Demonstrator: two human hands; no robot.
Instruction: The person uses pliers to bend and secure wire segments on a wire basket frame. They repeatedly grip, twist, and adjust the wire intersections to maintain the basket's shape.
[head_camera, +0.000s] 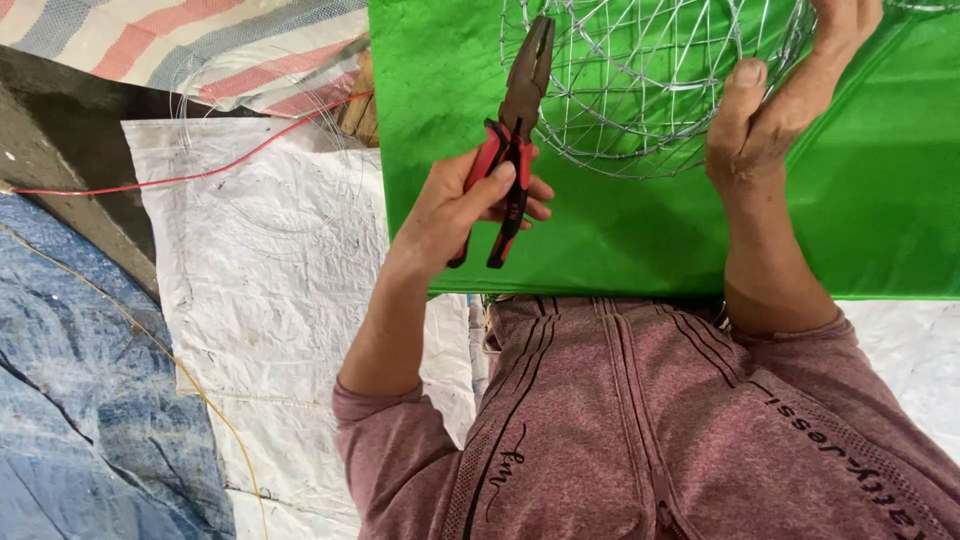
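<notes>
Your left hand (470, 200) is wrapped around the red-and-black handles of a pair of steel combination pliers (512, 150), thumb on top and fingers curled beneath, a firm closed hold. The pliers' nose looks nearly shut and grips nothing. Their long axis runs almost straight away from you, with the nose lying over the near-left edge of the rounded cage of thin silver wire (650, 80); whether it touches a strand you cannot tell. Your right hand (770, 110) clasps that cage on its right side, thumb pressed along the rim and fingers hooked over the far part, so both hands bracket it, with the right in contact and the left just beside. The cage rests on a shiny green plastic sheet (880, 200) that spreads below and to the right of it, and part of the cage runs out of view. Left of the cage, well apart, lie a crumpled white woven sack (270, 290), a thin red wire (200, 172) and a blue tarpaulin (80, 400).
</notes>
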